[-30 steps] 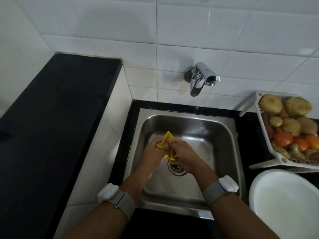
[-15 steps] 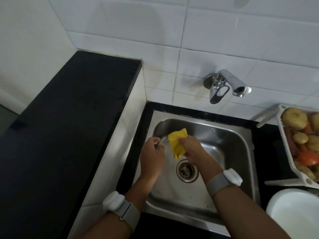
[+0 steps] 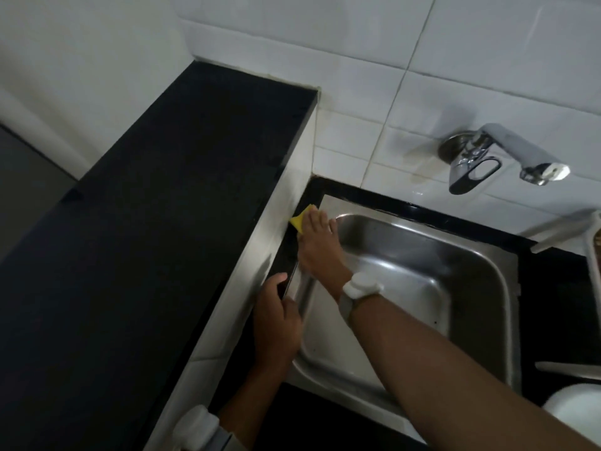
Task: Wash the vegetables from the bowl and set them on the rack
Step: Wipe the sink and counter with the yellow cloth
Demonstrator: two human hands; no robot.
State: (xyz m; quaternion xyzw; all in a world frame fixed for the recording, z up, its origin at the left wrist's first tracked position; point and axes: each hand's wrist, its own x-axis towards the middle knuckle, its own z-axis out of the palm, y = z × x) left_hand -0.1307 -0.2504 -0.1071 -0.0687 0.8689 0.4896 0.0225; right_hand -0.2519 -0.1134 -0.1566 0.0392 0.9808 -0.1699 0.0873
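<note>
Two hands over left edge of steel sink (image 3: 455, 255), head view only. Right hand (image 3: 317, 245) flat, fingers extended, pressing yellow cloth (image 3: 300, 219) onto far-left corner of sink rim, against tiled step of raised black counter (image 3: 146, 239). Left hand (image 3: 276, 323) curled over left sink rim, nothing gripped. Rack (image 3: 593, 255) barely visible at right edge, vegetables not discernible. White bowl (image 3: 575, 408) at lower right. Tap (image 3: 500, 157) on tiled wall.
</note>
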